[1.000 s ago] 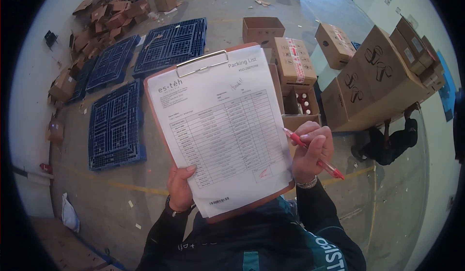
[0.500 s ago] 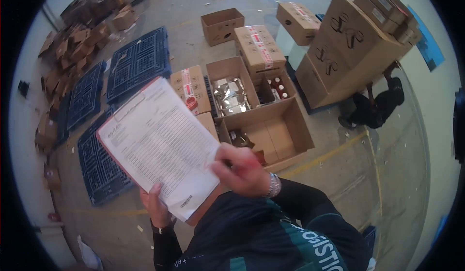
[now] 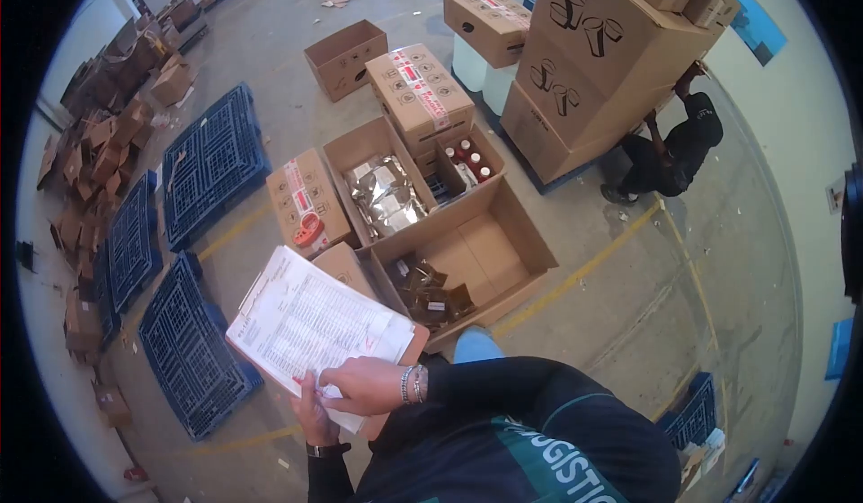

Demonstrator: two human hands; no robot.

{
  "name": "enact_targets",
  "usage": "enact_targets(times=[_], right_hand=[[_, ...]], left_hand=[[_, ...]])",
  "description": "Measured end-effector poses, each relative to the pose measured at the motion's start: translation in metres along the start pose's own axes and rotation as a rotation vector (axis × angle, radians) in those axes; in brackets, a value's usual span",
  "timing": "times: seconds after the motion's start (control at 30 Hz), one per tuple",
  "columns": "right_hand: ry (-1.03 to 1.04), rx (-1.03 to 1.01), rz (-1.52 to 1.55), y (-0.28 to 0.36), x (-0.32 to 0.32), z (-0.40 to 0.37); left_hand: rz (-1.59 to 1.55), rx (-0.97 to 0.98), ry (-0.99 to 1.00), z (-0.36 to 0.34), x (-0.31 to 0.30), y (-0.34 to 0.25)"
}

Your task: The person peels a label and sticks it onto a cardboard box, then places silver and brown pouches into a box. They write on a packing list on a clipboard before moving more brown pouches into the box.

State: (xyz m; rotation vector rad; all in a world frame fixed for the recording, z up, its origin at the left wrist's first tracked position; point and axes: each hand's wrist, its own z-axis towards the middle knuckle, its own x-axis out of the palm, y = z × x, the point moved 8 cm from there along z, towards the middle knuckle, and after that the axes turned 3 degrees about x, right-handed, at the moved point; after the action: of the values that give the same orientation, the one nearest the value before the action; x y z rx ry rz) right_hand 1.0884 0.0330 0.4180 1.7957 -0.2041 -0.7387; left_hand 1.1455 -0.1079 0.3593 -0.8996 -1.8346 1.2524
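My left hand (image 3: pixel 315 416) grips the lower edge of a reddish-brown clipboard (image 3: pixel 415 345), its thumb over the front. On the clipboard lie printed sheets (image 3: pixel 315 319) with a long table and some red marks. My right hand (image 3: pixel 367 386) rests over the sheets' lower part, fingers closed close to my left thumb; whatever they pinch is hidden. Just beyond the clipboard stands a big open carton (image 3: pixel 490 251) with several brown packs (image 3: pixel 436 296) inside. Behind it, another open carton (image 3: pixel 337 157) holds silver foil pouches (image 3: pixel 387 193). A red tape roll (image 3: pixel 308 229) sits on a closed carton (image 3: pixel 297 188).
Red bottles with white caps (image 3: pixel 469 160) stand in a small carton. Blue plastic pallets (image 3: pixel 216 166) lie on the left, flattened cardboard (image 3: pixel 108 148) beyond them. At right, a person in dark clothes (image 3: pixel 679 148) crouches beside tall stacked boxes (image 3: pixel 575 62).
The clipboard has come lower and nearer my body. My right hand has moved from the sheet's right edge down beside my left thumb. The view has shifted, showing more of the carton's brown packs.
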Motion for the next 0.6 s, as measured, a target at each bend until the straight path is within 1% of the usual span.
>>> enact_targets(times=[0.03, 0.13, 0.17, 0.2, 0.23, 0.27, 0.3, 0.33, 0.37, 0.43, 0.47, 0.5, 0.57, 0.6], right_hand=[[0.018, -0.006, 0.066, -0.005, -0.008, -0.005], [-0.21, -0.185, 0.193, -0.042, -0.037, -0.022], [-0.259, -0.155, 0.197, -0.06, -0.048, -0.031], [-0.311, -0.122, 0.197, -0.076, -0.062, -0.042], [-0.38, -0.088, 0.177, -0.096, -0.083, -0.054], [-0.377, 0.024, 0.18, -0.122, -0.097, -0.063], [-0.379, 0.139, 0.185, -0.148, -0.108, -0.075], [-0.376, 0.255, 0.2, -0.173, -0.118, -0.089], [-0.425, 0.246, 0.119, -0.188, -0.133, -0.102], [-0.505, 0.219, -0.029, -0.215, -0.157, -0.121], [-0.501, 0.235, -0.033, -0.226, -0.167, -0.128], [-0.497, 0.247, -0.041, -0.235, -0.181, -0.135], [-0.498, 0.281, -0.056, -0.246, -0.209, -0.144], [-0.518, 0.266, -0.064, -0.248, -0.221, -0.145]], left_hand=[[-0.036, -0.007, -0.047, -0.001, 0.008, 0.0], [0.035, -0.108, -0.041, 0.014, -0.023, 0.044], [0.071, -0.124, -0.061, 0.013, -0.019, 0.043], [0.245, -0.145, -0.123, 0.016, -0.063, 0.066], [0.421, -0.22, -0.191, 0.016, -0.066, 0.064], [0.38, -0.129, -0.161, 0.024, -0.071, 0.073], [0.528, -0.085, -0.164, 0.031, -0.063, 0.068], [0.536, -0.023, -0.047, 0.028, -0.028, 0.048], [0.743, -0.032, -0.003, 0.041, -0.053, 0.066], [0.95, -0.064, 0.169, 0.043, -0.005, 0.047], [1.059, -0.081, 0.247, 0.038, 0.015, 0.038], [1.181, -0.093, 0.267, 0.04, 0.029, 0.038], [1.098, -0.243, 0.252, 0.025, 0.056, 0.04], [1.056, -0.318, 0.246, 0.02, 0.069, 0.043]])
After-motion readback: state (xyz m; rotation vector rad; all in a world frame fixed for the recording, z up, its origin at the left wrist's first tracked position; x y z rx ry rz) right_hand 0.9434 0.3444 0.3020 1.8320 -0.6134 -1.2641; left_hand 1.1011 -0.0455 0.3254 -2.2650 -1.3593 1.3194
